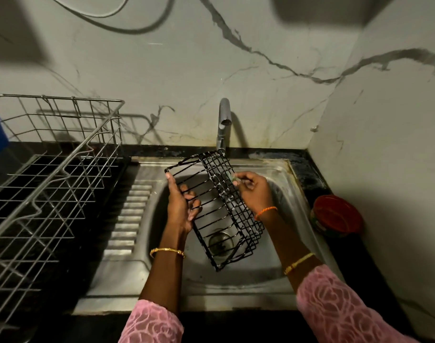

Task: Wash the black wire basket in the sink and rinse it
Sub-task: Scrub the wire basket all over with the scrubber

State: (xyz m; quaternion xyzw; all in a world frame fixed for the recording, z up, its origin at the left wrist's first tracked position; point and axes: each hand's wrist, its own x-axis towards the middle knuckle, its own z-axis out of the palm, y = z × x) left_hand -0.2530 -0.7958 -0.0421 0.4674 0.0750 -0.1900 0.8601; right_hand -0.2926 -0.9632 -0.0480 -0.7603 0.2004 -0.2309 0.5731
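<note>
I hold the black wire basket (218, 209) tilted over the bowl of the sink (273, 280), its long axis running from far left, just under the tap (223, 120), to near right above the drain (220, 242), so that suds and water can fall straight into the bowl. My left hand (180, 206) grips the basket's left rim, thumb up along the wire and fingers curled through the bars; I judge this is the steadying hold that lets me turn the frame. My right hand (253, 191) is at the basket's right wall, fingertips pinched on something small and greenish, probably a scrubber, though it is too small to tell, pressed against the mesh where white foam clings to the wires. No water shows at the spout, so I take this as scrubbing, with rinsing not yet done. The sink is steel, with a ribbed drainer on its left, set in a dark counter. A steel dish rack (53, 174) stands to the left, a red-lidded container (337, 216) to the right, and a veined marble wall (285, 70) rises behind in a dim corner.
</note>
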